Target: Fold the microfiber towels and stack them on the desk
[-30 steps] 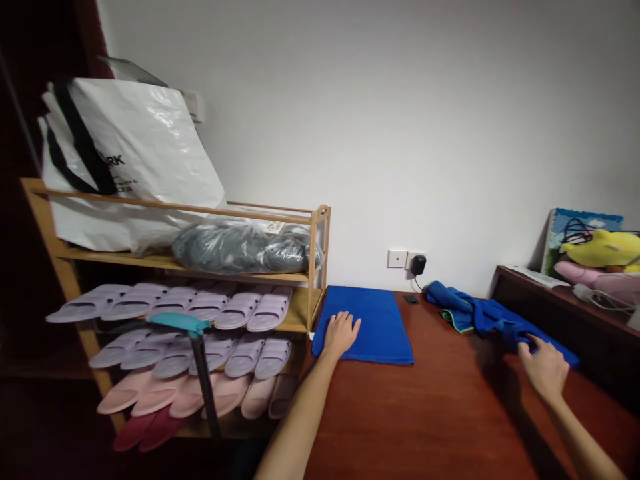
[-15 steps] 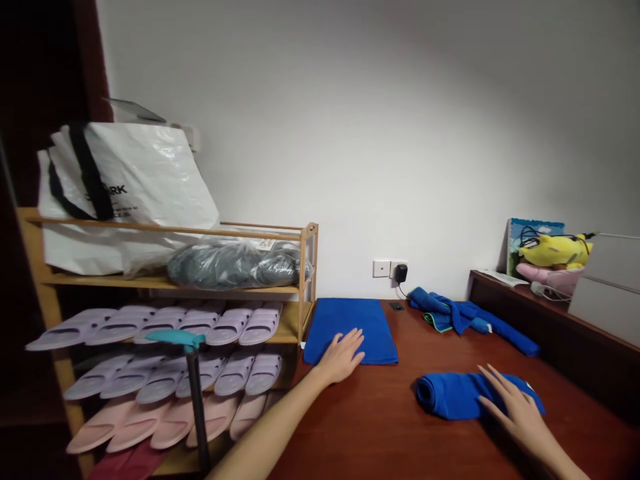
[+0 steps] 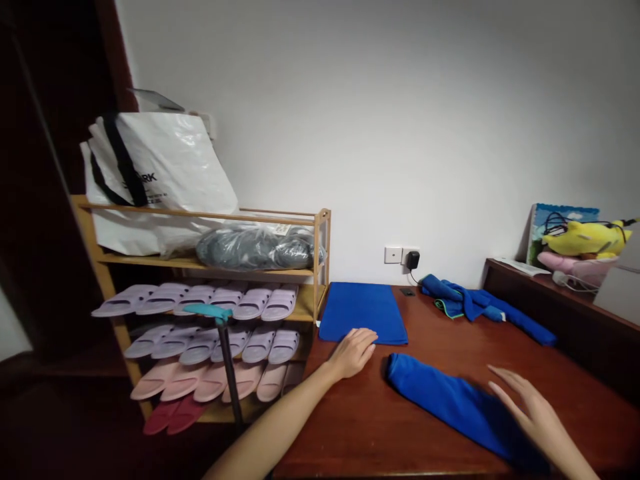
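A flat, folded blue towel [image 3: 364, 312] lies on the brown tabletop [image 3: 350, 427] beside the rack. My left hand [image 3: 354, 351] rests at its near edge, palm down, fingers stretched out and holding nothing. In front of me a second blue towel [image 3: 445, 400], long and narrow and apparently rolled, lies slanting from upper left to lower right. My right hand [image 3: 523, 400] is just to the right of this towel, fingers apart and nothing gripped. Whether the right hand touches the cloth, I cannot tell.
More blue towels [image 3: 463, 299] lie crumpled by the wall. On the left stands a wooden rack [image 3: 320, 267] with slippers [image 3: 250, 301], a white bag [image 3: 170, 160] and a plastic-wrapped grey bundle [image 3: 250, 247]. A raised ledge [image 3: 560, 293] at right holds a yellow plush toy [image 3: 587, 238].
The long towel has turned to slant toward me and its far end has shifted left. My left hand has slid back to the folded towel's near edge. The camera view has shifted left.
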A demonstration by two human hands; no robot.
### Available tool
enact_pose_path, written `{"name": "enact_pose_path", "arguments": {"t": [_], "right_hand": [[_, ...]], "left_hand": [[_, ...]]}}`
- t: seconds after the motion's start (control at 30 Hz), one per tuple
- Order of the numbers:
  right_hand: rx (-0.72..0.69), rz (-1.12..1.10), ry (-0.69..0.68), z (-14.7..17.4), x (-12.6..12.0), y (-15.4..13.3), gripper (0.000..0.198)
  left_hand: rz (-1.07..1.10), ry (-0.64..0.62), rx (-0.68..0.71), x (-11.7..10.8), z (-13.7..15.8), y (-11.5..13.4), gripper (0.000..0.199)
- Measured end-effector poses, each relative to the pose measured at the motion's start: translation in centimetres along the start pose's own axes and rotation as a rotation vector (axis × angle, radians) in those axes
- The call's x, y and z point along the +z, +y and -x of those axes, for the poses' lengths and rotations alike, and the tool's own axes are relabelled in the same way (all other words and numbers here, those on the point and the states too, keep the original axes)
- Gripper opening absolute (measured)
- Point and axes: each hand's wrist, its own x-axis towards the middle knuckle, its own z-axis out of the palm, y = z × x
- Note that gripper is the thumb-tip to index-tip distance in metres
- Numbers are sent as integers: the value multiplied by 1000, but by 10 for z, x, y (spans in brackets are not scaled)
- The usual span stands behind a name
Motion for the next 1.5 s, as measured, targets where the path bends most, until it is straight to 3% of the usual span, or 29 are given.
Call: {"name": "enact_pose_path", "arguments": {"t": [0.1,0.23,0.4,0.5,0.57,0.63,0.77,0.83,0.9,0.97,1.07,1.27,1.5], "right_hand": [[75,39,22,11,11,17,68],[106,-59,-74,27,16,16,53],[209,-180,62,18,-33,-14,55],[280,-166,246,8,-62,-37,56],[233,-117,394,7,-65,-57,53],[38,-82,428,12,-50,-81,44],[-450,-18,82,34,-4,-133,25],[-541,-19,-112,41,6,-154,26],[-540,-64,-234,41,4,-166,28],[-506,-69,-245,35,-1,-167,28],[-490,58,-133,23,4,-153,35],[-499,107,-85,29,33,-121,37],[-434,65,-42,33,6,-108,25]], "left_hand": [[17,4,21,-5,-1,5,31],[20,46,0,-15,-2,9,30],[25,46,14,-24,-3,28,27],[56,20,60,-30,-1,43,25],[93,18,79,-35,2,52,23],[142,33,80,-39,5,60,22],[227,2,56,-47,12,80,23],[222,-80,61,-50,14,93,23],[198,-161,75,-54,15,105,22],[177,-210,78,-56,15,116,23],[162,-249,55,-47,14,127,32],[175,-427,46,-1,34,137,55],[268,-521,67,-3,45,136,70]]}}
